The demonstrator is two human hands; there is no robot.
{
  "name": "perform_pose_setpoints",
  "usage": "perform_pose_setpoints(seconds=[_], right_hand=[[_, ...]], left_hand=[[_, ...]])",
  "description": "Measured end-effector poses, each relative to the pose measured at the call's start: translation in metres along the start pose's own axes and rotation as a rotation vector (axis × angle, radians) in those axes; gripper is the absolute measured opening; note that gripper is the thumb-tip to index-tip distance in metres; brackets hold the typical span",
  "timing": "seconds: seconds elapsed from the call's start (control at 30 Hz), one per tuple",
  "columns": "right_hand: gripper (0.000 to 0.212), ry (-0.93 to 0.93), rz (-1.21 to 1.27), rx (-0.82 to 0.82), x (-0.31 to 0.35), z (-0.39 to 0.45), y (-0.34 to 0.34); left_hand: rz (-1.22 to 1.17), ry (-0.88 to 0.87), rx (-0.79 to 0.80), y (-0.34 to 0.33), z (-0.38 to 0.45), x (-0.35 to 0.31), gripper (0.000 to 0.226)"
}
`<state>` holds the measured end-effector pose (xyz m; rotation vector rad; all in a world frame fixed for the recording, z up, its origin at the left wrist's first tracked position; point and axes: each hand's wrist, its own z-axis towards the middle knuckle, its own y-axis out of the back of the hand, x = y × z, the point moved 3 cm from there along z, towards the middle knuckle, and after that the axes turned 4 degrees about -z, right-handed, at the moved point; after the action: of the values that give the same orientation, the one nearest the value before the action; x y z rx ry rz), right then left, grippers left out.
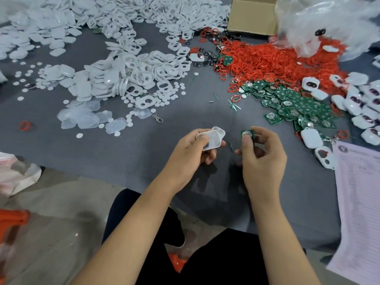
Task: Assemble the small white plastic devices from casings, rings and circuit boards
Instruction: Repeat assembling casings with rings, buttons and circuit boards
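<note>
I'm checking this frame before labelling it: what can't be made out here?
- Head view: white casings in the left hand, undersides hidden by fingers.
- Circuit board in the right hand: thumb covers its lower part; components too small.
- Cardboard box: cut off by top edge.
- Printed sheet: text blurred.

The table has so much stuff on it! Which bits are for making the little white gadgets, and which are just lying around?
For the job:
- white casings, held in the left hand
- green circuit board, pinched in the right hand
- red rings pile
- circuit board pile
- casing pile

Just lying about:
- cardboard box
- plastic bag
- printed sheet
</note>
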<state>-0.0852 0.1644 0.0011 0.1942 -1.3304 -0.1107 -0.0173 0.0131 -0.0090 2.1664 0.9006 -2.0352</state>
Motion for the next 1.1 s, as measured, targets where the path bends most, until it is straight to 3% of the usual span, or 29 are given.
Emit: perform_pose_setpoints(seconds=[0.13,0.27,0.43,0.67,0.87,0.97,1.1], right_hand=[[0.020,0.044,0.068,0.053,0.000,0.000,0.001],[0.011,0.083,0.136,0.141,0.005,0.000,0.000],[0.017,0.131,0.140,0.243,0.012,-0.004,-0.006],[0.008,0.112,0.108,0.237,0.014,-0.005,-0.009],[0.018,0.087,0.120,0.159,0.015,-0.004,-0.008],[0.008,0.047,0.181,0.161,0.011,-0.005,-0.006],[0.019,0.015,0.264,0.187,0.009,-0.004,-0.006]], left_hand=[[0.048,0.004,-0.004,0.000,0.000,0.001,0.033],[-0.052,0.057,0.004,-0.003,-0.001,-0.002,0.039],[-0.081,0.130,0.076,-0.006,-0.004,-0.008,0.050],[-0.107,0.177,0.162,-0.009,-0.002,-0.011,0.053],[-0.068,0.203,0.163,-0.006,0.002,-0.008,0.041],[-0.068,0.172,0.161,-0.004,0.001,-0.008,0.043],[-0.098,0.139,0.205,-0.006,0.000,-0.009,0.045]])
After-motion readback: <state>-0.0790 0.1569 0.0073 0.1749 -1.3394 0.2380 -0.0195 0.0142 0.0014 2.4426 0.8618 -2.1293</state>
